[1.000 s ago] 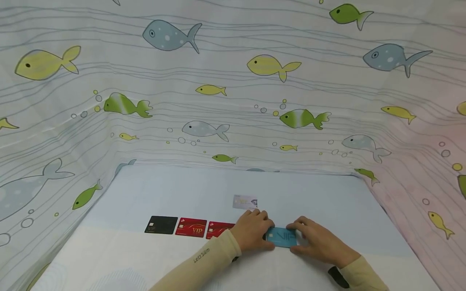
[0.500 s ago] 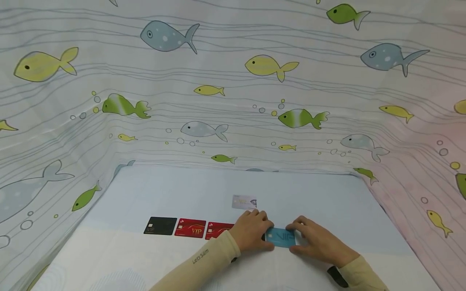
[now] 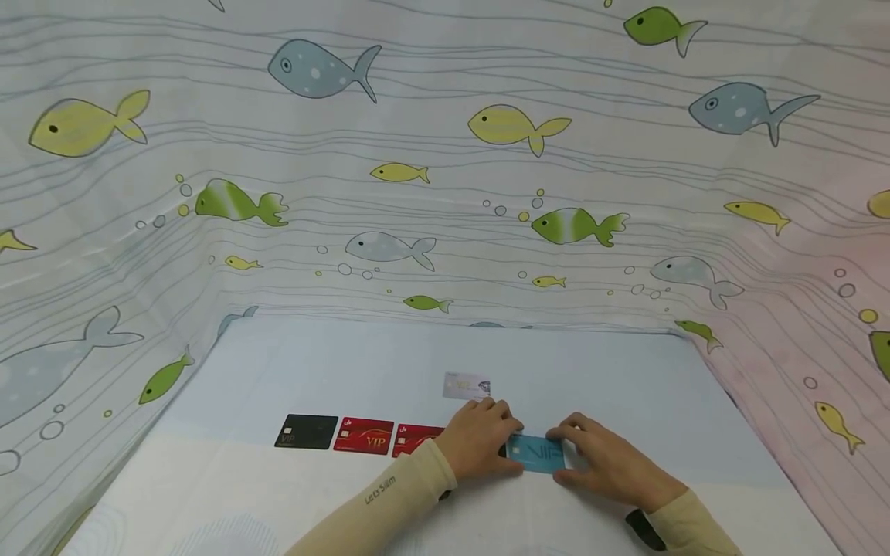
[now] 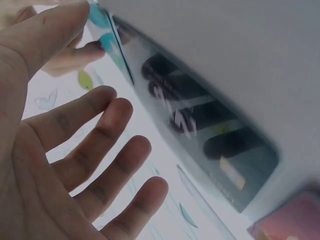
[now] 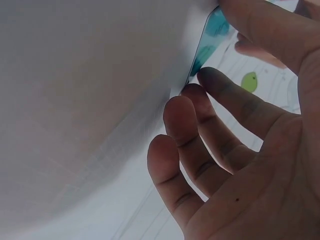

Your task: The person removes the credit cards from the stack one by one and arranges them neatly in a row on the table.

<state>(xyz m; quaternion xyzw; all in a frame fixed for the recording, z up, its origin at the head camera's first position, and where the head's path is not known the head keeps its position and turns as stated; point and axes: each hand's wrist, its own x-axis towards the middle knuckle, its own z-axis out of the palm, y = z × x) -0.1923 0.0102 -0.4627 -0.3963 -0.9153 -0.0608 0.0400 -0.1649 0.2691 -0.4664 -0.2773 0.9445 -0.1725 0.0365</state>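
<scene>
A blue VIP card [image 3: 537, 454] lies flat on the white table between both hands. My left hand [image 3: 480, 442] spans its left end, thumb and index finger at the two long edges, the other fingers loosely bent. At its right end my right hand [image 3: 612, 463] pinches the same long edges between thumb and index finger; a strip of the card [image 5: 210, 42] shows between these fingers in the right wrist view. A dark glossy card [image 4: 200, 120] lies beneath my left palm, end to end with the blue one and mostly hidden in the head view.
Leftward, in the same row, lie a black card [image 3: 307, 432], a red VIP card [image 3: 364, 435] and a second red card [image 3: 416, 439], partly covered by the left forearm. A pale silver card [image 3: 467, 384] sits behind the left hand. Fish-patterned cloth [image 3: 445, 208] surrounds the table.
</scene>
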